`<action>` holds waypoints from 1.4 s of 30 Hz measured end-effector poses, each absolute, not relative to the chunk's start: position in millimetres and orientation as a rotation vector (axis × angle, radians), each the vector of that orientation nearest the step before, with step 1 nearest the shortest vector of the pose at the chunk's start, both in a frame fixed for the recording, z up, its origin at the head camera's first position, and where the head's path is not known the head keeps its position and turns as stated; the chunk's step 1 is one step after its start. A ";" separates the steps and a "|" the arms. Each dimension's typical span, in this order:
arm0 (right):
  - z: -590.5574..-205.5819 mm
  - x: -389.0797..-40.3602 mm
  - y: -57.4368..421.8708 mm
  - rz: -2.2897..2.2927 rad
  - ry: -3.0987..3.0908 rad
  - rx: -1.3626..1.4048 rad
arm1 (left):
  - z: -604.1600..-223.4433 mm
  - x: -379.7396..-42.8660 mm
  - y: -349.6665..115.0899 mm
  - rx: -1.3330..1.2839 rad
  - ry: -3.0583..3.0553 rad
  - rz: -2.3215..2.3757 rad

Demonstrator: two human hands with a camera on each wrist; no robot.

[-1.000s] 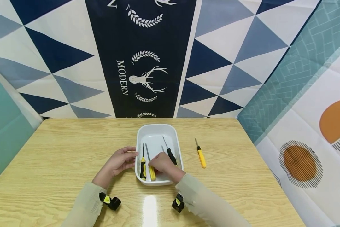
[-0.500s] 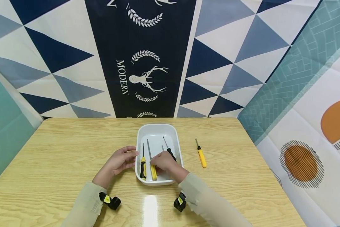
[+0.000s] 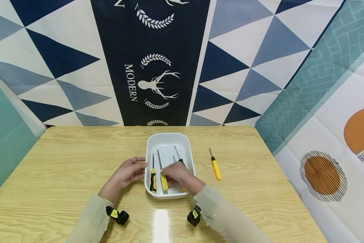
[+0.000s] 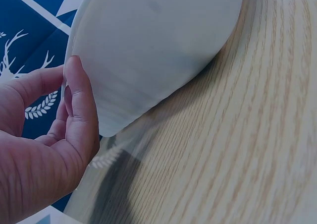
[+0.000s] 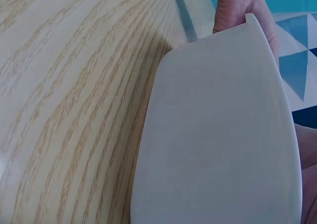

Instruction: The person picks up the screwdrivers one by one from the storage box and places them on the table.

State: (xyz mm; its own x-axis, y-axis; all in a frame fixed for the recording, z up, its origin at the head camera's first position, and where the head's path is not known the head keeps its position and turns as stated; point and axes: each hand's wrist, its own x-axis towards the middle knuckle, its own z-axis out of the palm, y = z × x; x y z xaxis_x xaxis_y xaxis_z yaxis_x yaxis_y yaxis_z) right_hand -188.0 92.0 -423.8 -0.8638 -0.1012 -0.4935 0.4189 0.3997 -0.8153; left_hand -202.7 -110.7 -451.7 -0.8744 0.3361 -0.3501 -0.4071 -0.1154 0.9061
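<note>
A white rectangular tray stands on the table with several screwdrivers in it. My left hand grips its left rim; in the left wrist view a finger lies against the outer wall and another digit reaches the rim. Inside the tray, my right hand pinches a yellow-handled screwdriver, its shaft pointing to the far end. Left of it lies a black-and-yellow screwdriver. A black-handled screwdriver and another thin shaft are partly hidden by my right hand. The tray wall hides most of that hand in the right wrist view.
On the wooden table, right of the tray, lies another yellow screwdriver with a black collar. A patterned cloth backdrop rises behind the table's far edge.
My right hand has shifted the yellow-handled screwdriver slightly right and away from me inside the tray, and the wrist has moved right. My left hand keeps its place on the rim.
</note>
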 end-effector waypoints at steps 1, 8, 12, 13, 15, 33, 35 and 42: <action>-423.4 -188.0 92.3 -1.479 2.189 0.272 | -451.6 -202.8 -110.6 -0.080 1.681 2.032; -421.3 -189.6 94.6 -1.502 2.157 0.278 | -451.7 -202.8 -110.4 -0.086 1.697 2.025; -419.8 -191.0 95.9 -1.496 2.172 0.276 | -450.6 -202.4 -110.1 -0.086 1.698 2.021; -419.3 -191.3 96.1 -1.498 2.173 0.277 | -450.4 -202.3 -110.0 -0.087 1.697 2.023; -418.3 -191.7 96.4 -1.497 2.176 0.278 | -449.9 -202.0 -109.9 -0.086 1.697 2.022; -415.5 -193.1 98.3 -1.512 2.160 0.303 | -450.8 -202.3 -109.7 -0.082 1.708 2.023; -414.6 -193.5 98.7 -1.513 2.160 0.304 | -450.7 -202.4 -109.7 -0.078 1.708 2.025; -414.0 -194.0 100.3 -1.511 2.158 0.303 | -451.8 -202.6 -109.6 -0.077 1.711 2.026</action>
